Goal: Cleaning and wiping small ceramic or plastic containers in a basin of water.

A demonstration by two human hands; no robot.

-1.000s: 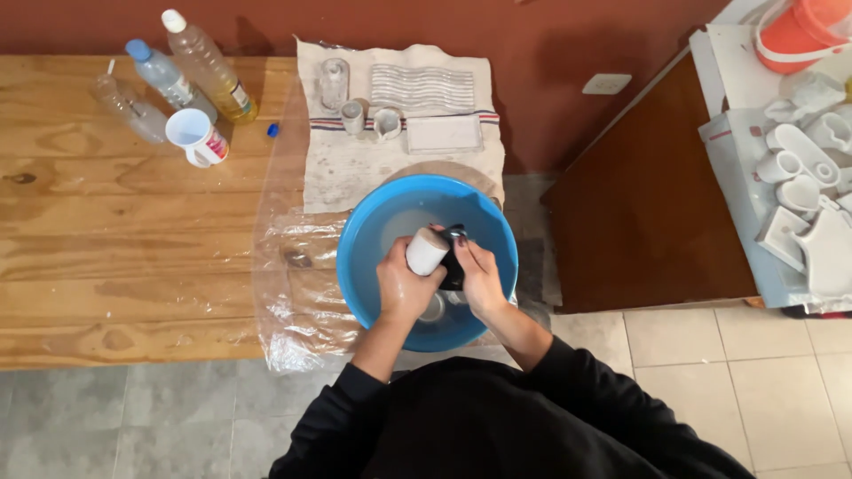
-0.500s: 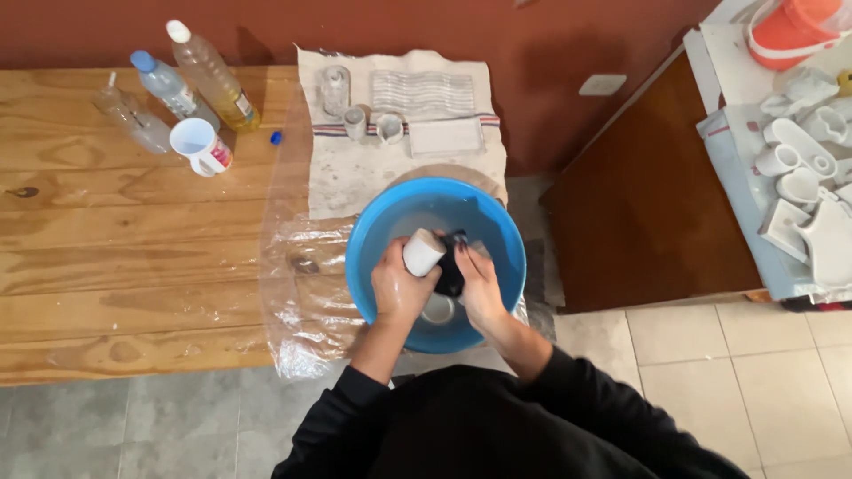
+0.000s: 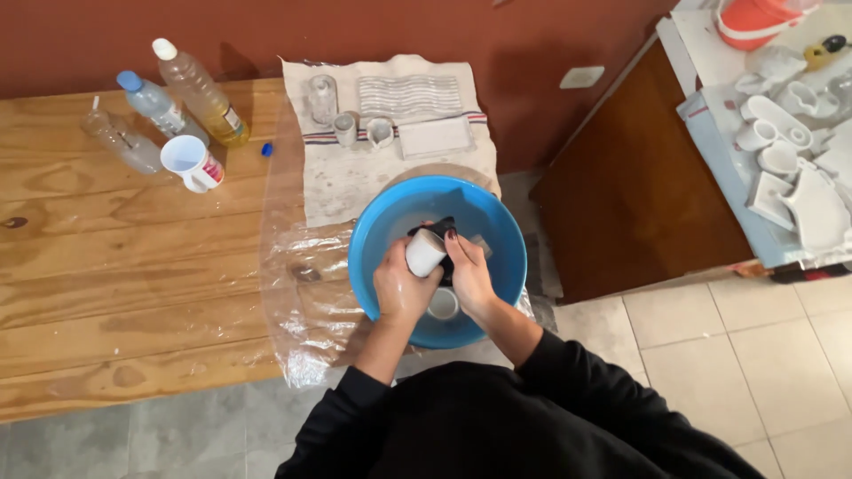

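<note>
Over blue basin (image 3: pixel 373 257), hands hide most of black cloth (image 3: pixel 446 257).

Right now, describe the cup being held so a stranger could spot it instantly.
Find the blue basin at the wooden table's edge. Over it, the left hand grips a small white cylindrical cup; unlike the cups on the cloth, it is held, tilted.

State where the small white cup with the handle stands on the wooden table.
In the head view the white cup stands at the table's far left, just in front of three plastic bottles and left of the cloth.
</note>
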